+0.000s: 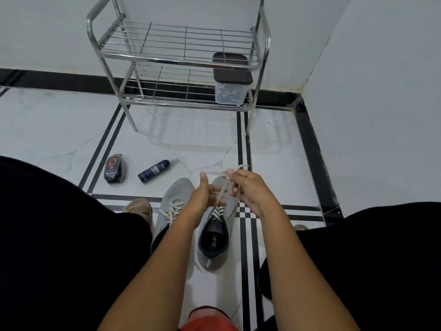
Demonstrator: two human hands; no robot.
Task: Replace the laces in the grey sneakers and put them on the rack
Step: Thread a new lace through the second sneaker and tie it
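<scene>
Two grey sneakers stand side by side on the floor between my knees. The left sneaker (172,199) is laced with a pale lace. The right sneaker (214,237) is laced partway, its dark opening facing me. Above its toe, my left hand (205,192) and my right hand (245,187) both hold the pale lace (220,194), which runs up from the eyelets between them. A free lace end sticks out above my right hand. The metal rack (181,60) stands against the wall ahead.
A clear lidded box (230,88) sits on the rack's lower shelf at the right. A dark shoe-polish container (115,169) and a dark blue spray bottle (154,170) lie on the tiled floor left of the sneakers. A tan shoe (139,209) sits beside my left knee.
</scene>
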